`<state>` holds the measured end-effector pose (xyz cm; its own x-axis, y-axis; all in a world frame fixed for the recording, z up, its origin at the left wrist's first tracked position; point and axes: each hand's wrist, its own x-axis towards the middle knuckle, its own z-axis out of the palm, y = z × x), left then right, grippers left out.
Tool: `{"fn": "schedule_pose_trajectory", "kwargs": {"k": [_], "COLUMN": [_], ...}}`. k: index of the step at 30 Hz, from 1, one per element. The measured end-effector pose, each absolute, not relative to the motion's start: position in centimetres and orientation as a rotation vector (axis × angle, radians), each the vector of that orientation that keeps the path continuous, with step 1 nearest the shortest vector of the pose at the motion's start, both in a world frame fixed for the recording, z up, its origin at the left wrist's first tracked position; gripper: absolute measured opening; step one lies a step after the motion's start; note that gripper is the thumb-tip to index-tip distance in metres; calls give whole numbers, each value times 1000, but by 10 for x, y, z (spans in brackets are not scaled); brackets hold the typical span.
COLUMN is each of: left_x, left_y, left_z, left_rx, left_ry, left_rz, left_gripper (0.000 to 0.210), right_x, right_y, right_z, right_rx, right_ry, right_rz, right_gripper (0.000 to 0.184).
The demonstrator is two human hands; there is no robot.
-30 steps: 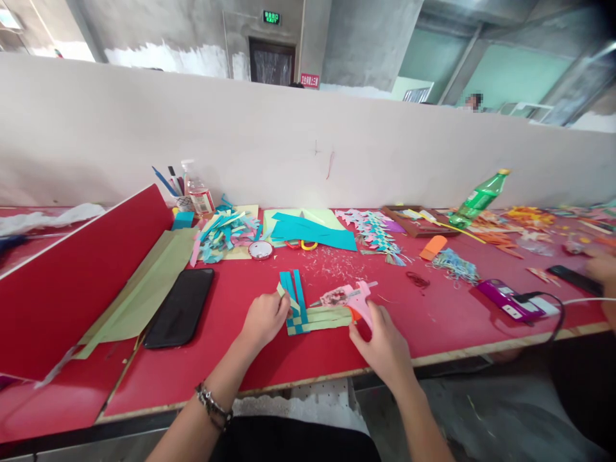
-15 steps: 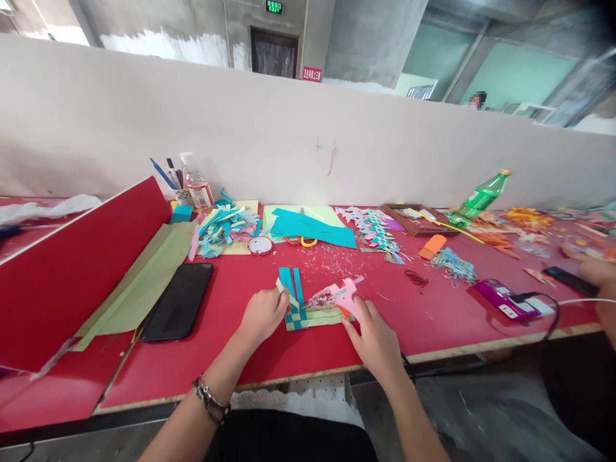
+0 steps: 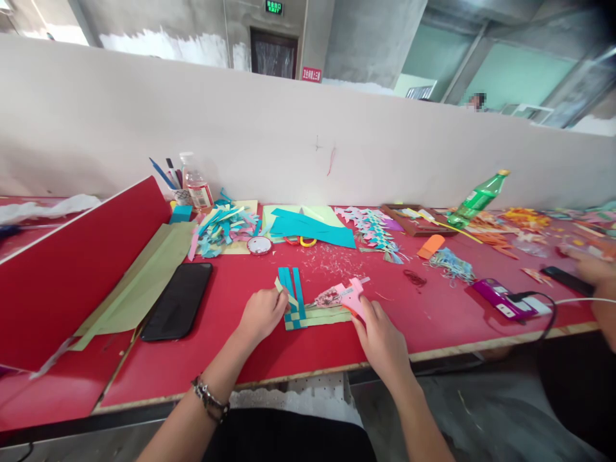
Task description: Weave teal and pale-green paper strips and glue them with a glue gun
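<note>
My right hand (image 3: 378, 330) is wrapped round the handle of a pink hot glue gun (image 3: 353, 293), its nozzle pointing left over the paper weave. Between the thumb and fingers of my left hand (image 3: 265, 312) is the end of a pale green paper strip (image 3: 290, 299), folded up at a slant. Below lies a small weave of blue paper strips (image 3: 298, 282) and pale green paper strips (image 3: 330, 317), crossed in a checkered corner at the left. Blue ends stick out away from me; green ends run right, partly under the glue gun.
A black phone (image 3: 178, 301) lies left of my arm. Behind the weave are a heap of cut strips (image 3: 226, 228), blue paper sheets (image 3: 312, 229), and yellow-handled scissors (image 3: 308, 242). To the right are a purple power block (image 3: 500, 298), a green bottle (image 3: 481, 199) and another person's hand (image 3: 594, 266).
My right hand has drawn the glue gun a little to the right, so its nozzle has moved off the woven corner. My left hand stays on the green strip.
</note>
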<state>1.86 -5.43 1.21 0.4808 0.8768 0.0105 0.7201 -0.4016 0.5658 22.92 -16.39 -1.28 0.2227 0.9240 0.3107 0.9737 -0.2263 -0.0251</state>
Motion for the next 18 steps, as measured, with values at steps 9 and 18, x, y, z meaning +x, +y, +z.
{"fn": "schedule_pose_trajectory", "kwargs": {"k": [9, 18], "left_x": [18, 19], "left_y": [-55, -52], "left_z": [11, 8], "left_rx": [2212, 2198], "left_ry": [1317, 1334], "left_rz": [431, 427], "left_gripper": [48, 49], "right_x": [242, 262], "right_y": [-169, -173], "right_z": [-13, -16], "right_rx": [-2342, -2349], "right_ry": [-1746, -1719], "right_rz": [-391, -550], "right_gripper": [32, 32]}}
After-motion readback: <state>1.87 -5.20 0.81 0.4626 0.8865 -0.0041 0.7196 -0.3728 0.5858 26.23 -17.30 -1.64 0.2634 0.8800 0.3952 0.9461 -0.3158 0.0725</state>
